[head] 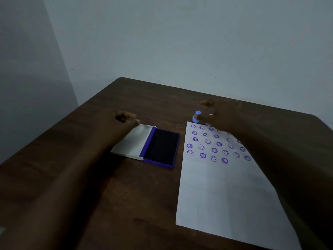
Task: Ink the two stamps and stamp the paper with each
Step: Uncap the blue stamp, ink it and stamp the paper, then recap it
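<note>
An open ink pad point(160, 147) with a dark purple pad and a white lid folded out to its left lies on the table centre. A white paper sheet point(223, 195) to its right carries several rows of purple smiley and flower stamp marks in its upper part. A small blue stamp point(196, 116) stands just beyond the paper's top left corner. My right hand point(219, 114) hovers over that corner, fingers spread, thumb close to the blue stamp; a second stamp beneath it is barely visible. My left hand point(124, 120) rests at the lid's far corner, fingers loosely curled, holding nothing.
The dark wooden table point(126, 195) has its far edge near a plain grey wall point(180, 42). Its back left corner lies just beyond the ink pad. The scene is dim and the hands are blurred.
</note>
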### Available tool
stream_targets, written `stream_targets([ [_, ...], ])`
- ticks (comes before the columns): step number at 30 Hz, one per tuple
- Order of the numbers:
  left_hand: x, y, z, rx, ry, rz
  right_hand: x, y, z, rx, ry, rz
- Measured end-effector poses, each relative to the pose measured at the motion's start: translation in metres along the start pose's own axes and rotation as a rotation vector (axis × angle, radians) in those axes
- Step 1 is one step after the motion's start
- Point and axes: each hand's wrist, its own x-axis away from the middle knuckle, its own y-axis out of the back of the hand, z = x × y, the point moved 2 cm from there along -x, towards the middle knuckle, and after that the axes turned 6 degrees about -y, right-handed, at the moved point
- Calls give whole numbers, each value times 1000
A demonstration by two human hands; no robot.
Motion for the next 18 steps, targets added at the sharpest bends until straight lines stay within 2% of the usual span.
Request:
stream_targets([
  [4,3,-5,-5,42,-50,-29,-9,-12,5,130,-42,27],
  [8,3,-6,-8,76,-97,-27,-10,-15,7,79,-43,31],
  [12,5,-8,-10,168,-131,38,14,2,31,-283,1,-1],
  [15,8,-10,-17,251,-165,130,44,11,57,-657,72,105],
  [18,12,-14,-24,381,-189,207,66,12,74,-844,90,185],
])
